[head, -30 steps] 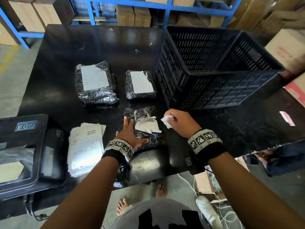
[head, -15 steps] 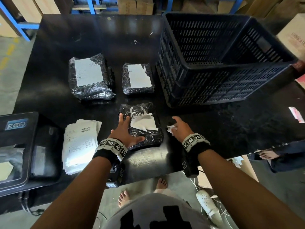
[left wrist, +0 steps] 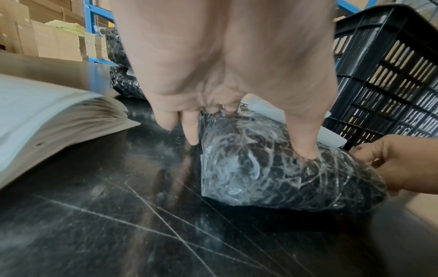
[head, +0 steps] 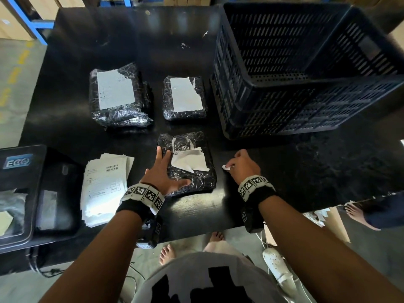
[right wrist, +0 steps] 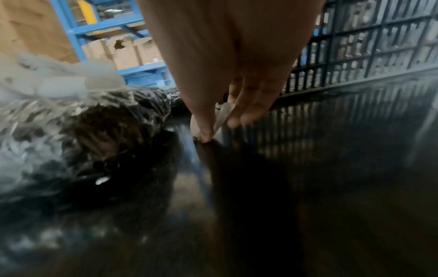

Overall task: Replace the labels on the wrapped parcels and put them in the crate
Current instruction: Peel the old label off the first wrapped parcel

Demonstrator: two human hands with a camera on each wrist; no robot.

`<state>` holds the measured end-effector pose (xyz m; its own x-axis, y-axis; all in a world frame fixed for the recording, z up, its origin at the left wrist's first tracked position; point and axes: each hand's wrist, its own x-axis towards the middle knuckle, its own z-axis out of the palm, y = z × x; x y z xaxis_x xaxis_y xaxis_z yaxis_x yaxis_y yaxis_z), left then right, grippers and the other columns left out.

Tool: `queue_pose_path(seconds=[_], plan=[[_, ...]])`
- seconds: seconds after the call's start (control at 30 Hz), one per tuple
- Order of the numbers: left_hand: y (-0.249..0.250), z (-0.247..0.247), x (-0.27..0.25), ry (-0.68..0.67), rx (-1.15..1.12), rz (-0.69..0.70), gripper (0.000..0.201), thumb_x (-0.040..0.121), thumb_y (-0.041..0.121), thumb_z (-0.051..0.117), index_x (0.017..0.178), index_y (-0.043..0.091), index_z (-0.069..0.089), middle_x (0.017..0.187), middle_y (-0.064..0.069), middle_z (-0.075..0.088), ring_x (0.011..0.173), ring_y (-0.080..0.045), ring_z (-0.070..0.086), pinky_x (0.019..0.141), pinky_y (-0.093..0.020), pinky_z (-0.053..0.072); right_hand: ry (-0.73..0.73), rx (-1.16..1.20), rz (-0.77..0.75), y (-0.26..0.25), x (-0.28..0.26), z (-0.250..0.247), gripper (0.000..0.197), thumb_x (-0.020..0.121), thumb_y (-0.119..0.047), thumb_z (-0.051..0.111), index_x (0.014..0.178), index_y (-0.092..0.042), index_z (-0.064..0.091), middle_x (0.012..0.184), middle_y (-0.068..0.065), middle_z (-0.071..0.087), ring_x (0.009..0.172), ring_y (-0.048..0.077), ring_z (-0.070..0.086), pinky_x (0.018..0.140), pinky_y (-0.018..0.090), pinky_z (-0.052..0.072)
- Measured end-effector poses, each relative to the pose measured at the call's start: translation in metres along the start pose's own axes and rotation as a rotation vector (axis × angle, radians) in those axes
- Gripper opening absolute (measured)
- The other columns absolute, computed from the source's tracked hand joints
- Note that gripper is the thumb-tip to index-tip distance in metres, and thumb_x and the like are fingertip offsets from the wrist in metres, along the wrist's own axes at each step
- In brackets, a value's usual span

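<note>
Three black parcels wrapped in clear film lie on the black table [head: 306, 176]. The nearest parcel [head: 196, 180] carries a torn, partly peeled white label [head: 190, 160]. My left hand [head: 162, 171] lies flat on its left side with fingers spread, the thumb [left wrist: 303, 146] pressing into the wrap. Just right of that parcel, my right hand [head: 240, 165] pinches a small torn scrap of label [head: 226, 167] low against the table, seen between thumb and fingers as a scrap [right wrist: 222, 116]. Farther back lie a larger parcel [head: 118, 97] and a smaller parcel [head: 184, 97], each with a white label.
A black slatted crate [head: 306, 101] stands at the back right of the table. A stack of fresh printed labels [head: 105, 186] lies left of my left hand, beside a black printer [head: 24, 193]. Blue shelving with cardboard boxes runs behind the table. Someone's bare foot [head: 355, 213] shows at right.
My right hand has come down and slightly right with the torn scrap, from above the parcel's edge to the table surface. My left hand stays pressed on the nearest parcel.
</note>
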<state>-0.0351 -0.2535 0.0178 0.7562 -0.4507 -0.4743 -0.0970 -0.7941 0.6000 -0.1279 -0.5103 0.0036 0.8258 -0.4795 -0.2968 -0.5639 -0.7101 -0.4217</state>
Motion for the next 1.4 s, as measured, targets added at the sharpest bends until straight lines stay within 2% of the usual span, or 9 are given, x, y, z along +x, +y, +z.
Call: queue_pose_path(seconds=[0.17, 0.37, 0.47, 0.57, 0.63, 0.8, 0.93, 1.03, 1.4], plan=[[-0.002, 0.000, 0.000, 0.000, -0.015, 0.010, 0.128, 0.050, 0.070, 0.076, 0.149, 0.035, 0.003, 0.153, 0.020, -0.025, 0.141, -0.021, 0.030, 0.112, -0.054, 0.027, 0.006, -0.170, -0.042, -0.002, -0.003, -0.006, 0.017, 0.089, -0.037, 0.063, 0.104, -0.032, 0.070, 0.115, -0.002, 0.056, 0.111, 0.022, 0.050, 0.090, 0.039, 0.045], [-0.002, -0.001, 0.000, -0.012, -0.020, 0.012, 0.128, 0.049, 0.072, 0.075, 0.149, 0.037, 0.002, 0.151, 0.021, -0.027, 0.139, -0.021, 0.032, 0.112, -0.054, 0.028, -0.089, -0.181, 0.032, -0.003, 0.000, -0.012, 0.070, 0.088, -0.043, 0.062, 0.148, -0.030, 0.028, 0.137, 0.002, 0.053, 0.129, 0.027, 0.041, 0.103, 0.046, 0.037], [-0.002, -0.001, 0.000, -0.014, -0.020, 0.011, 0.128, 0.051, 0.071, 0.075, 0.149, 0.036, 0.002, 0.151, 0.021, -0.028, 0.139, -0.020, 0.033, 0.112, -0.054, 0.028, -0.094, -0.225, 0.069, -0.009, 0.001, -0.015, 0.090, 0.083, -0.044, 0.068, 0.152, -0.025, 0.014, 0.143, 0.009, 0.039, 0.132, 0.030, 0.034, 0.104, 0.047, 0.036], [0.000, -0.001, -0.001, -0.006, -0.013, 0.011, 0.126, 0.053, 0.068, 0.076, 0.149, 0.036, 0.002, 0.151, 0.022, -0.028, 0.140, -0.019, 0.031, 0.113, -0.054, 0.027, 0.001, -0.152, -0.023, -0.023, 0.000, -0.025, 0.078, 0.081, -0.038, 0.067, 0.147, -0.022, 0.030, 0.144, 0.008, 0.031, 0.132, 0.029, 0.030, 0.106, 0.043, 0.036], [0.000, -0.001, -0.001, -0.009, -0.012, 0.004, 0.125, 0.054, 0.067, 0.077, 0.149, 0.037, 0.001, 0.150, 0.023, -0.029, 0.140, -0.019, 0.031, 0.113, -0.054, 0.027, 0.052, -0.021, -0.223, -0.039, 0.000, -0.035, 0.063, 0.084, -0.034, 0.063, 0.141, -0.022, 0.041, 0.141, 0.003, 0.037, 0.132, 0.024, 0.032, 0.108, 0.040, 0.036], [-0.001, -0.002, -0.001, -0.015, 0.012, -0.020, 0.126, 0.050, 0.075, 0.072, 0.146, 0.043, -0.003, 0.139, 0.035, -0.034, 0.139, -0.030, 0.032, 0.109, -0.054, 0.033, -0.093, -0.045, -0.609, -0.091, 0.001, -0.045, 0.053, 0.088, -0.033, 0.060, 0.139, -0.026, 0.048, 0.141, -0.005, 0.048, 0.134, 0.017, 0.035, 0.110, 0.039, 0.034], [0.000, -0.002, -0.003, -0.012, 0.042, -0.040, 0.127, 0.048, 0.079, 0.068, 0.146, 0.044, -0.005, 0.137, 0.034, -0.037, 0.139, -0.032, 0.033, 0.107, -0.055, 0.035, -0.115, -0.247, -0.677, -0.118, 0.004, -0.036, 0.037, 0.092, -0.032, 0.059, 0.129, -0.027, 0.061, 0.131, -0.004, 0.060, 0.124, 0.019, 0.050, 0.104, 0.038, 0.041], [0.007, -0.003, -0.007, -0.013, 0.111, -0.058, 0.121, 0.058, 0.074, 0.068, 0.149, 0.038, -0.003, 0.148, 0.024, -0.032, 0.139, -0.024, 0.034, 0.114, -0.058, 0.017, -0.066, -0.272, -0.686, -0.122, 0.004, -0.036, 0.020, 0.093, -0.028, 0.057, 0.106, -0.023, 0.073, 0.109, -0.005, 0.071, 0.104, 0.018, 0.063, 0.093, 0.032, 0.044], [0.022, -0.010, -0.018, -0.061, 0.222, -0.127, 0.112, 0.067, 0.072, 0.063, 0.149, 0.038, -0.005, 0.152, 0.016, -0.029, 0.134, -0.019, 0.042, 0.114, -0.060, -0.001, -0.096, -0.227, -0.714, -0.120, -0.004, -0.042, 0.015, 0.093, -0.026, 0.061, 0.089, -0.017, 0.072, 0.095, -0.005, 0.068, 0.092, 0.015, 0.060, 0.085, 0.025, 0.041]])
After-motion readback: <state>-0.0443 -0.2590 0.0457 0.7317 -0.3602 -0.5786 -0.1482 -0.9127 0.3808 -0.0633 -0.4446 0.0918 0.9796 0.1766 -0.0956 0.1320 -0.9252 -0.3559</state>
